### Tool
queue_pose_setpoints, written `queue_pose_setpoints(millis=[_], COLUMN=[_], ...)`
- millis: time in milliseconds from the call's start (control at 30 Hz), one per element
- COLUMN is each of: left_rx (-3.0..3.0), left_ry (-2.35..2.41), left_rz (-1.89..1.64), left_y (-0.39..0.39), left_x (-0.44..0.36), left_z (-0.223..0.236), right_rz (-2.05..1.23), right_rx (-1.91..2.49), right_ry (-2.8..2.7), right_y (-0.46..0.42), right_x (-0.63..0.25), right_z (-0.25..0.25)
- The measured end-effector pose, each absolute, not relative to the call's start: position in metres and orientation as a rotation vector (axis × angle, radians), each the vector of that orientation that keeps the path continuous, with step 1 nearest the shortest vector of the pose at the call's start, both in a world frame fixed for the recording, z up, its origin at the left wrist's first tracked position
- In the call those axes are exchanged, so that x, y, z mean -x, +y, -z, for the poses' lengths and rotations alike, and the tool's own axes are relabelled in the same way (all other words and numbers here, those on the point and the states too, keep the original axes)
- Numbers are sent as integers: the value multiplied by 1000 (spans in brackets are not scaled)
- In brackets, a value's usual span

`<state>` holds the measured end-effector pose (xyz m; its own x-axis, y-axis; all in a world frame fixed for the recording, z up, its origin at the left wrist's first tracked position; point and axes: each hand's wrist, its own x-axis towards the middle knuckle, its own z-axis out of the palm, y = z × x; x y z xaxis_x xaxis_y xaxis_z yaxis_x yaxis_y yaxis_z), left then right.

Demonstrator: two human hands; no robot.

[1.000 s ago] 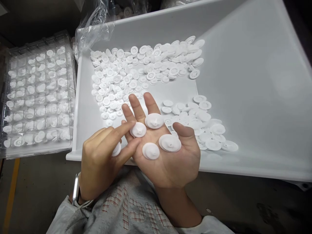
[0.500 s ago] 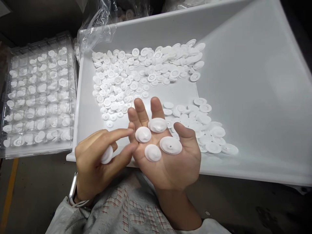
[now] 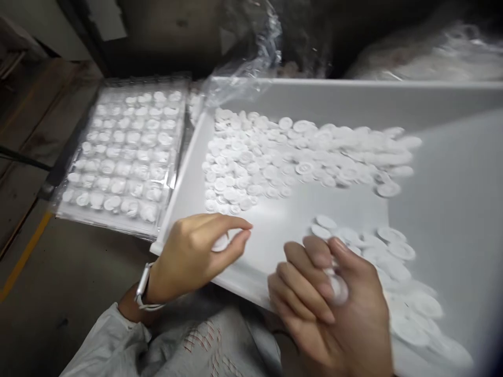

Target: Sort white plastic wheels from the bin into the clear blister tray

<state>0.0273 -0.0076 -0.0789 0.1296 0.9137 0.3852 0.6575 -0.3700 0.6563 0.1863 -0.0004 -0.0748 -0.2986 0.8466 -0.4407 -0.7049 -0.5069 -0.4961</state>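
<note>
My left hand [image 3: 202, 248] is closed above the near left edge of the white bin [image 3: 432, 112]. Its thumb and forefinger tips meet, and a small white gear [image 3: 220, 242] shows tucked behind them. To the right, the fingers of my right hand [image 3: 330, 303] are curled into a fist around white plastic gears [image 3: 338, 289]. Only parts of these show between fingers and thumb, so their number is hidden. Loose white gears [image 3: 251, 157] lie heaped along the bin's far left side. Another pile of gears [image 3: 396, 262] lies beyond and right of my right hand.
Left of the bin stands a clear compartment tray [image 3: 118, 152] with white parts in its rows of pockets. Crumpled clear plastic film [image 3: 251, 73] hangs over the bin's back left corner. A filled plastic bag [image 3: 440, 55] sits behind the bin. Yellow tape [image 3: 23, 259] marks the floor.
My right hand has closed over the gears that lay on its open palm. My left hand has drawn away from it, its thumb and forefinger now touching. The view has swung left.
</note>
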Motion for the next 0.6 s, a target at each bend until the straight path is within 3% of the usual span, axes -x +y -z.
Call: queue_pose_setpoints(millis=[167,333,600], left_rx=[-2146,-2224,-2278], left_ry=[1487,1360,1353], left_rz=[-867,-669,-578], left_y=[-8,-10,-6], left_x=[-22,-22,-27], left_z=[86,93,107], right_rz=[-1964,-1477,-924], right_rx=[1336,1458,1421], right_ry=[-957,-1811,-2244], right_y=[16,72,218], right_x=[-196,-173,4], right_z=[62,50,63])
